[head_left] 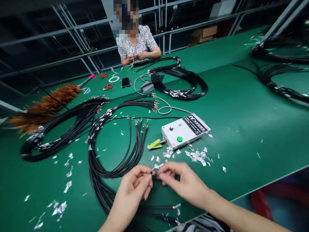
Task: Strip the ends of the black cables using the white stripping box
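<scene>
My left hand (135, 185) pinches the end of a black cable (151, 173), its tip just showing between thumb and forefinger. Close beside it, my right hand (177, 177) has thumb and fingers pressed together; what they hold, if anything, is too small to make out. A bundle of black cables (93, 161) curves around to the left and runs under my left wrist. More stripped cable ends (177, 206) lie below my hands. Just beyond my fingers is a white machine box (173, 133) with a green button and a yellow-green clip (154, 145) at its front.
Silver foil scraps (198, 157) litter the green table (241, 129). Coiled cable bundles lie at left (26, 153), back (202, 87) and right (277, 87). Scissors (109, 87), a phone (126, 82) and an orange duster (53, 100) lie farther off. Across the table sits another person (137, 43).
</scene>
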Demonstrator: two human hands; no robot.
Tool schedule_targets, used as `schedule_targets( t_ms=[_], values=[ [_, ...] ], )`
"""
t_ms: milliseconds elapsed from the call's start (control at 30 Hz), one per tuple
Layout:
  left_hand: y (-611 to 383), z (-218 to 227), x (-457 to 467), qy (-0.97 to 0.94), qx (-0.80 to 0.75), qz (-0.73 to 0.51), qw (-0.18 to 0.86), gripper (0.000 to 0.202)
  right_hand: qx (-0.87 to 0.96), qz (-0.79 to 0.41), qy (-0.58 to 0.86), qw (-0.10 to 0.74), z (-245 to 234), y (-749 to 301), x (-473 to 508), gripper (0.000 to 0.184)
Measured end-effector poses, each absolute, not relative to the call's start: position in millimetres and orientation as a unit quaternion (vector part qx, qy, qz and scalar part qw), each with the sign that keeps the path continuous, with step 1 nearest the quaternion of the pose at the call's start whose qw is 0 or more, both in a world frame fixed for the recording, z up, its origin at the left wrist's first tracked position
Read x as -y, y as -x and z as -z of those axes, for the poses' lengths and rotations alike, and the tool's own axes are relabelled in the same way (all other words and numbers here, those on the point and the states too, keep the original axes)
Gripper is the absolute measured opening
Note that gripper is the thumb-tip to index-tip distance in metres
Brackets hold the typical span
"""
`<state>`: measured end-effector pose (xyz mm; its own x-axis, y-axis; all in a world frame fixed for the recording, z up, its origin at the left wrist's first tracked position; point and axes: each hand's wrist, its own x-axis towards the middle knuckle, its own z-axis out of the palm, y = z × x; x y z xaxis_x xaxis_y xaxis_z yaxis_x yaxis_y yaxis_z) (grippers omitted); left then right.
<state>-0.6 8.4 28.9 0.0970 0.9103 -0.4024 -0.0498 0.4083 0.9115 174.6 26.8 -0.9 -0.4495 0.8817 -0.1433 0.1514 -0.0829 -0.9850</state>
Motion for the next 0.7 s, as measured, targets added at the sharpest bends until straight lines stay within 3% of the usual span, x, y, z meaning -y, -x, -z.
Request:
schedule_targets(
  t_ms=[167, 700],
  values=[
    [-2.4, -30.1, -10.5, -0.384, -0.569, -0.385, 0.617, 0.043, 0.459, -0.698, 0.411, 0.365, -7.9, -168.3, -48.8, 0.025],
    [-3.0, -25.0, -5.7, -0.37, -0.567, -0.415, 0.608, 0.042, 0.371, -0.737, 0.407, 0.393, -7.8, -152.3, -45.1, 0.032]
  ],
)
